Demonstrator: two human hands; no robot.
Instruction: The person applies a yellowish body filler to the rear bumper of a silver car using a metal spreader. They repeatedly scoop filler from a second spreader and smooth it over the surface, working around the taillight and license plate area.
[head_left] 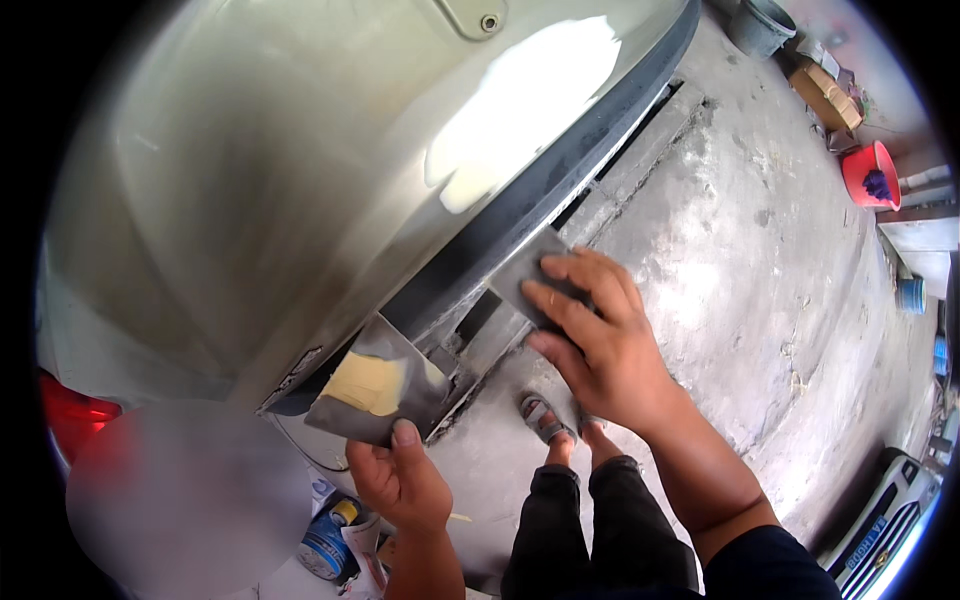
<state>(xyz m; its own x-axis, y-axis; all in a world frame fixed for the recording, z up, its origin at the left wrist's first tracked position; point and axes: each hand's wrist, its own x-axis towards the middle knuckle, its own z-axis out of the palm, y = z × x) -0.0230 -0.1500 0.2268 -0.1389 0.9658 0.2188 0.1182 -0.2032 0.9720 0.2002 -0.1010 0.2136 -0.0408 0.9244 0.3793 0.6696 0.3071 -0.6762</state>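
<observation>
Left hand (402,478) gripping putty-loaded metal plate (378,385), right hand (592,335) fingers spread, pressing spreader (525,275) against car panel (300,170)

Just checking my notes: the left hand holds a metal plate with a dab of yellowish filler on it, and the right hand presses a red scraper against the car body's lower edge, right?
Not quite. In the head view the scraper under the right hand is grey metal, not red. The rest holds: the left hand holds the metal plate bearing yellowish filler.
</observation>
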